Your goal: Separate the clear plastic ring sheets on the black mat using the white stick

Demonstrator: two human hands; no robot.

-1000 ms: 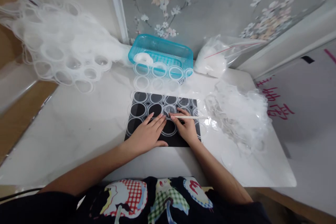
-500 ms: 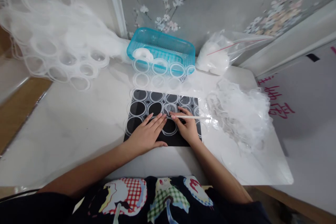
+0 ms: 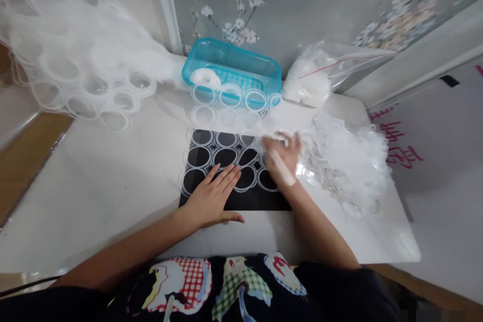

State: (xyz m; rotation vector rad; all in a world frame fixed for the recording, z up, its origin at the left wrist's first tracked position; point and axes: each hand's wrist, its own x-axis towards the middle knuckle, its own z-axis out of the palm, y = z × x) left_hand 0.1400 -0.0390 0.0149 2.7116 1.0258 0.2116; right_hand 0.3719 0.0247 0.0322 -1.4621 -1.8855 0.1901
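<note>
Sheet of rings (image 3: 227, 125) lies across a black mat (image 3: 260, 202) on the bench (image 3: 139, 176), its far end reaching the near side of a blue basket (image 3: 241, 53). Half a second ago the right hand (image 3: 284, 155) was beside the left, at a middle-row opening (image 3: 249, 157) that showed clear film; now it is farther right, and the opening looks dark. That suggests the film has come away, though blur hides whether the hand carries it. It grasps a white stick (image 3: 283, 167). The left hand (image 3: 213, 196) presses flat, gripping nothing. Over the mat, 3 rows of pale-rimmed openings show.
</note>
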